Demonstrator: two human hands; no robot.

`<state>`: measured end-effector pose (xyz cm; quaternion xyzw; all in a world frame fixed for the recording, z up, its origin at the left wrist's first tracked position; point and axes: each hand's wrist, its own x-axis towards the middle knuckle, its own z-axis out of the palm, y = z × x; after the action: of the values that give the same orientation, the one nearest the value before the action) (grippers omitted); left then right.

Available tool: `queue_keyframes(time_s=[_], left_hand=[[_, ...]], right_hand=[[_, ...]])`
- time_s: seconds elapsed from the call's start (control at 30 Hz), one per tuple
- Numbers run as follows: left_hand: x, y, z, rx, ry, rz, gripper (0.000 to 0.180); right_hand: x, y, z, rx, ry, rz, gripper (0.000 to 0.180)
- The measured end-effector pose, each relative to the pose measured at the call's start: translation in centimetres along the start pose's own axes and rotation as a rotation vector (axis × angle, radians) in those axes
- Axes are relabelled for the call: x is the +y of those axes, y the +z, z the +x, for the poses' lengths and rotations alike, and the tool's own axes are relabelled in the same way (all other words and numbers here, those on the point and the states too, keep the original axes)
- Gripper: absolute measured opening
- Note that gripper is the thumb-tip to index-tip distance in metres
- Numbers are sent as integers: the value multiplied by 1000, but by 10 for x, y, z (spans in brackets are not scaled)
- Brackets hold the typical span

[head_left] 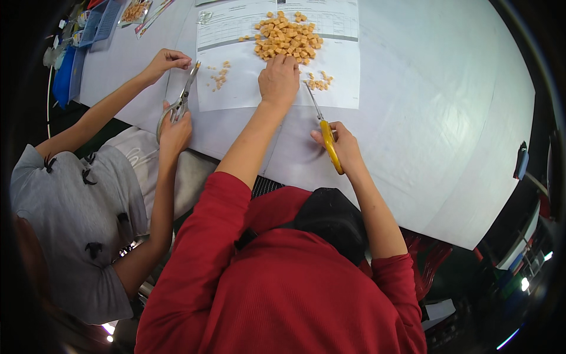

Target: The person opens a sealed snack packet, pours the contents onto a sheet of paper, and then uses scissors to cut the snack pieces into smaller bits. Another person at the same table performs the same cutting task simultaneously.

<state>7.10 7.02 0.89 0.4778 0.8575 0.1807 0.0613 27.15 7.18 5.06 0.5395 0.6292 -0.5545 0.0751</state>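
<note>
My left hand point(279, 81) rests at the near edge of a heap of small orange-tan cubes point(289, 39). Its fingers are curled together over the nearest cubes, and what they pinch is hidden. In my right hand point(343, 146) is a pair of scissors with yellow handles point(331, 146). Their metal blades point away from me toward a small group of cut bits point(319, 81), right of my left hand. The heap and the bits lie on white printed sheets point(236, 100) on the table.
At my left, a co-worker in a grey shirt holds metal shears point(184, 97) near a second group of bits point(219, 76). A bag of orange pieces point(134, 12) and a blue basket point(101, 23) stand at the far left. The white table's point(436, 135) edge curves round on the right.
</note>
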Motion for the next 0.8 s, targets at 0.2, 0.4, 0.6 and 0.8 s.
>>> queue_keyframes(time_s=[0.2, 0.4, 0.6, 0.8], left_hand=[[-1, -5, -2, 31, 31, -36, 12], [-1, -9, -2, 10, 1, -20, 15], [-7, -13, -14, 12, -153, -206, 17], [-4, 3, -10, 13, -189, -228, 18]], right_hand=[[-7, 4, 16, -106, 39, 60, 69], [-8, -1, 20, -84, 92, 183, 73], [-13, 9, 20, -98, 51, 216, 55], [-9, 2, 23, -95, 87, 238, 71]])
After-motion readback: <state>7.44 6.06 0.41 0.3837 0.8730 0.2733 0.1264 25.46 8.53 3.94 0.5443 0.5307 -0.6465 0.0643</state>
